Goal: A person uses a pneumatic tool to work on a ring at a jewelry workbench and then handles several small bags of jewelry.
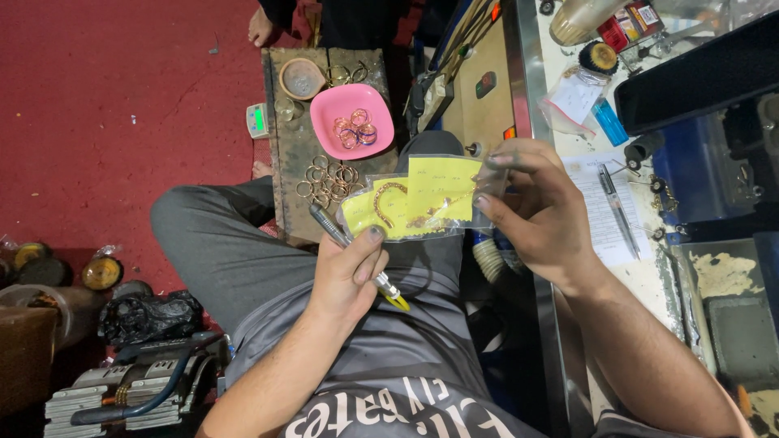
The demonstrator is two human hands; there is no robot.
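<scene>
A small jewellery workshop: a worn wooden block (pixel 302 182) on the red floor (pixel 105 122) carries loose metal rings (pixel 327 180), a pink dish (pixel 352 119) of bangles and a pocket scale (pixel 257 120), while a cluttered metal surface (pixel 526 73) holds a pen (pixel 618 209), paperwork (pixel 602 212) and tools.

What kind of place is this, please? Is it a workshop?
Most likely a small jewellery workshop. The hands hold clear packets with yellow slips and gold-coloured pieces; a pink bowl holds rings, more rings lie loose on a worn wooden board, and a small digital scale sits beside it.
</scene>
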